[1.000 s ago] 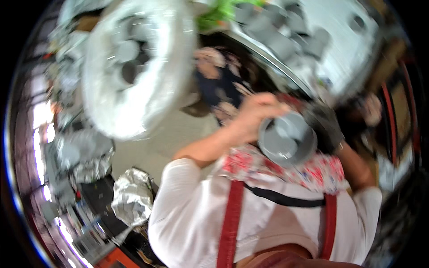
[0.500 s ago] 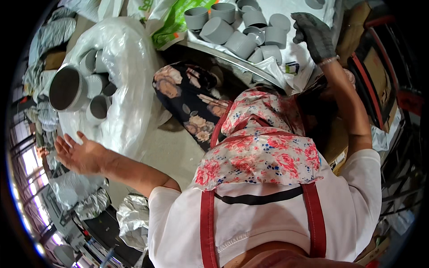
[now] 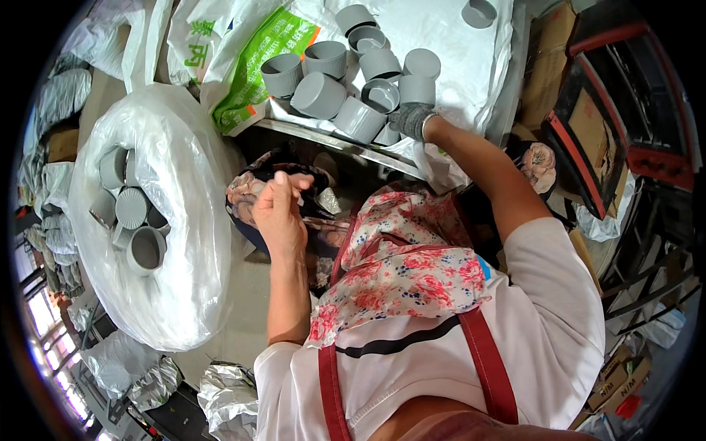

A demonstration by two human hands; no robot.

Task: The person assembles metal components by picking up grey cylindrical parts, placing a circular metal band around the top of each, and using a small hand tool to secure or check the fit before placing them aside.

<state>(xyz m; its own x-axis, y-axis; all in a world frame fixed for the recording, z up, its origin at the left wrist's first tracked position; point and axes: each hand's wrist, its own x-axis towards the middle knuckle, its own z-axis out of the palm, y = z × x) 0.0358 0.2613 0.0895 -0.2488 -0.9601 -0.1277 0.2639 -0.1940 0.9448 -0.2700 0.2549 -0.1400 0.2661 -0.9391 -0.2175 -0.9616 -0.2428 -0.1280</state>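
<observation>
Largest, at the top, a work surface (image 3: 471, 73) covered in white plastic, with a metal rim along the near side. To the left, a wide clear plastic bag (image 3: 195, 272), mouth turned back into a thick ring, with a loose heap of grey cups in the hollow. Over the front and lap, a floral apron (image 3: 412, 268) with dark red straps. At the left end of the work surface, a crumpled green-and-white printed bag (image 3: 257, 81). Smaller again, the hands: the bare left hand (image 3: 281, 213) raised before the lap, fingers loosely half curled, nothing visible in the grasp; the gloved right hand (image 3: 412, 122) out at the near side of the bunch, right by the foot of a grey cup (image 3: 418, 90). Fingertips there mostly hidden, so impossible to tell whether pinching the cup or merely resting beside it. Smallest, the other cups: a close bunch (image 3: 318, 95) on the white plastic, some mouth up, some tipped over, plus one lone cup (image 3: 479, 13) well apart at the far end. Step in hand, judging by the reach: picking a cup from the bunch. Called for next: a sure grip on the cup wall and a lift clear of the neighbours.
</observation>
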